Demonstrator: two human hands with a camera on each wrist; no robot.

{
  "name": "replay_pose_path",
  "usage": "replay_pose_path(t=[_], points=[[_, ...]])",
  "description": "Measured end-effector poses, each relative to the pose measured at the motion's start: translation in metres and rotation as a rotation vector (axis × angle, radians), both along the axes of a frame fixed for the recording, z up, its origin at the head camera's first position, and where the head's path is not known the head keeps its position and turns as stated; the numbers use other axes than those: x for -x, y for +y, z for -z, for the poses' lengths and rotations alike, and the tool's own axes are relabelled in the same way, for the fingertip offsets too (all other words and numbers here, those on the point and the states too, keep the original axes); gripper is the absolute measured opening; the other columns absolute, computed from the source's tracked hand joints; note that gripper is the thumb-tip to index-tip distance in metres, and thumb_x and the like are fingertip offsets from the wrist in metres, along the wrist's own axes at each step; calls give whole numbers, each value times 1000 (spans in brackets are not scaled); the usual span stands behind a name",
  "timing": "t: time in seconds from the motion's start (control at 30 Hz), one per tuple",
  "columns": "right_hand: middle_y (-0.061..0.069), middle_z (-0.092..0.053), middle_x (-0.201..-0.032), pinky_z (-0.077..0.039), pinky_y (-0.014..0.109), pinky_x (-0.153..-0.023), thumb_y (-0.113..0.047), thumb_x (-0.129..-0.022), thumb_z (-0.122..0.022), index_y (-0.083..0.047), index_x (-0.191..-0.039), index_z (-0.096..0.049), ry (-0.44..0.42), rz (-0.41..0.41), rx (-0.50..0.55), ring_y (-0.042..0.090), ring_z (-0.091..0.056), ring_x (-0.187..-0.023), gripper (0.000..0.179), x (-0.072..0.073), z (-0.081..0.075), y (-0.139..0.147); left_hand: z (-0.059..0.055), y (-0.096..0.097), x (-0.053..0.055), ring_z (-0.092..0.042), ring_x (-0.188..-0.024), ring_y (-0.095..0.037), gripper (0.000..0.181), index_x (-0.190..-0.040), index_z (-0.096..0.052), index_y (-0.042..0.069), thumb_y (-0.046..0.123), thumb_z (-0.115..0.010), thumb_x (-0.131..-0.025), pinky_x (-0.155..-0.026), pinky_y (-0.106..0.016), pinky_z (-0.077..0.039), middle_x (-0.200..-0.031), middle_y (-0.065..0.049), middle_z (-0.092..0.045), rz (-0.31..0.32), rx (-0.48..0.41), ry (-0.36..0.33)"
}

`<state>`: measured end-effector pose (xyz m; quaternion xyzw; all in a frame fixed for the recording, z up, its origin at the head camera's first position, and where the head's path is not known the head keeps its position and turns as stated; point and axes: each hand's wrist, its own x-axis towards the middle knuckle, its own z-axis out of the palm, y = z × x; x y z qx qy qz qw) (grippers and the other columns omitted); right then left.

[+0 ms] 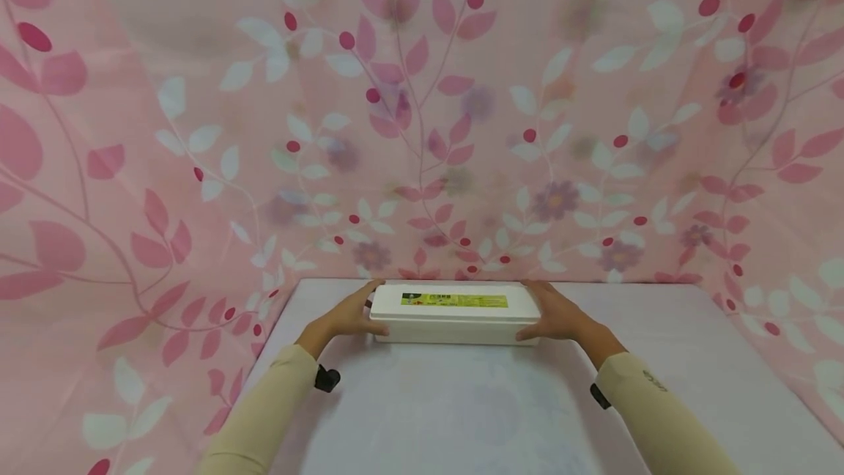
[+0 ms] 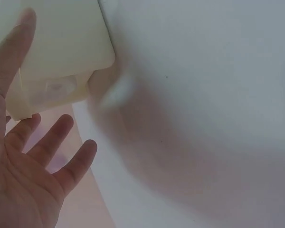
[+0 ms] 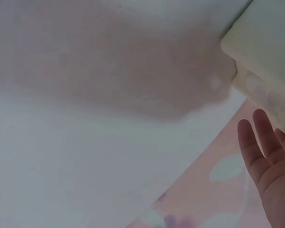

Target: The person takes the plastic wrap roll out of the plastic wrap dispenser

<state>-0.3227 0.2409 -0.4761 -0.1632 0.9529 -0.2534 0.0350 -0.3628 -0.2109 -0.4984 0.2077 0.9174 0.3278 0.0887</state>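
Observation:
A long white lidded box (image 1: 455, 332) with a yellow-green label (image 1: 455, 300) on its top sits at the far edge of the table in the head view. My left hand (image 1: 348, 316) grips its left end, thumb on the front wall and fingers towards the back. At the other end my right hand (image 1: 560, 314) holds it the same way. In the left wrist view, the thumb (image 2: 19, 40) lies over the box (image 2: 66, 42), with spread fingers (image 2: 78, 164) beside its end. The right wrist view has the fingers (image 3: 249, 137) by the box's end, thumb out of view.
A pale cloth covers the table (image 1: 455, 416). Behind it and at both sides hangs a pink curtain (image 1: 422, 130) with leaves and flowers. Small black devices (image 1: 326, 378) are worn at the wrists, by the beige sleeves (image 1: 264, 409).

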Motion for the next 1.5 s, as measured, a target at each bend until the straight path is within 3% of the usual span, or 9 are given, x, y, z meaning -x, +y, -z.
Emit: replay_pose_path(t=[0.27, 0.4, 0.63, 0.8, 0.97, 1.23, 1.5], points=[[20, -44, -142, -43, 58, -99, -49, -61, -92, -10, -153, -28, -21, 27, 9, 34, -50, -115, 119, 6, 3, -2, 4, 0, 3, -57, -120, -32, 111, -154, -25, 19, 42, -91, -67, -98, -53, -49, -146, -10, -48, -6, -44, -30], [22, -47, -136, -43, 58, -98, -43, -62, -93, -7, -152, -27, -33, 24, 73, 34, -49, -113, 117, 8, 7, -2, 5, 2, 4, -55, -125, -34, 112, -154, -25, 21, 40, -92, -67, -102, -54, -46, -147, -11, -47, -6, -100, -48], [21, -47, -136, -42, 60, -99, -38, -63, -93, -12, -151, -25, -89, 46, 131, 34, -49, -116, 114, 7, 18, -6, 11, 4, -2, -50, -128, -29, 115, -154, -23, 23, 37, -93, -64, -106, -56, -42, -147, -5, -48, -12, -187, -116], [22, -44, -140, -41, 61, -100, -34, -64, -94, -12, -152, -24, -106, 70, 155, 36, -47, -118, 115, 5, 21, -9, 14, 4, -1, -52, -127, -31, 112, -152, -26, 20, 38, -93, -64, -104, -54, -45, -144, -7, -49, -35, -162, -103], [21, -44, -138, -41, 62, -100, -30, -64, -93, -13, -151, -24, -107, 100, 197, 37, -47, -117, 112, 6, 19, -9, 15, 5, 3, -56, -123, -30, 105, -148, -30, 27, 40, -93, -64, -99, -50, -50, -139, -5, -54, -66, -159, -109], [19, -43, -140, -41, 61, -101, -26, -66, -92, -16, -151, -24, -130, 120, 203, 36, -47, -118, 109, 9, 22, -8, 16, 6, 4, -60, -115, -26, 101, -145, -34, 27, 38, -93, -64, -93, -45, -53, -133, -6, -58, -58, -157, -89], [19, -42, -141, -40, 61, -102, -26, -66, -92, -13, -151, -24, -114, 92, 203, 37, -46, -119, 110, 13, 24, -7, 16, 7, 5, -58, -120, -29, 98, -143, -37, 27, 38, -93, -64, -94, -48, -53, -134, -3, -57, -75, -149, -77]])
